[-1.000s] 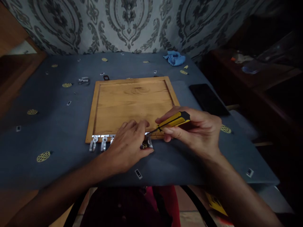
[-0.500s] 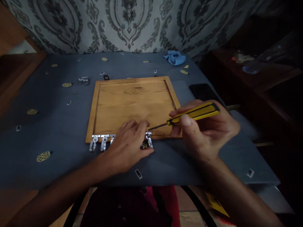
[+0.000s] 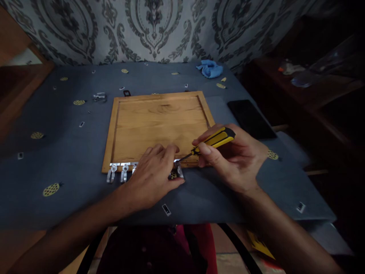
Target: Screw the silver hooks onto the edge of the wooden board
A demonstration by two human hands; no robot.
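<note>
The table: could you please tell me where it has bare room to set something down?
Two patches of tablecloth are bare but for print: left of the wooden panel, nearer than the metal piece, and right of the right hand, nearer than the dark slab. The panel's near edge is crowded with metal hooks, the left hand and screwdriver.

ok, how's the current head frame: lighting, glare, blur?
Head view: dim, with right edge almost black and phone showing little detail; head view: bright glints on metal hooks; head view: grain on the wooden panel readable, borders soft, tip of the screwdriver hard to make out.
</note>
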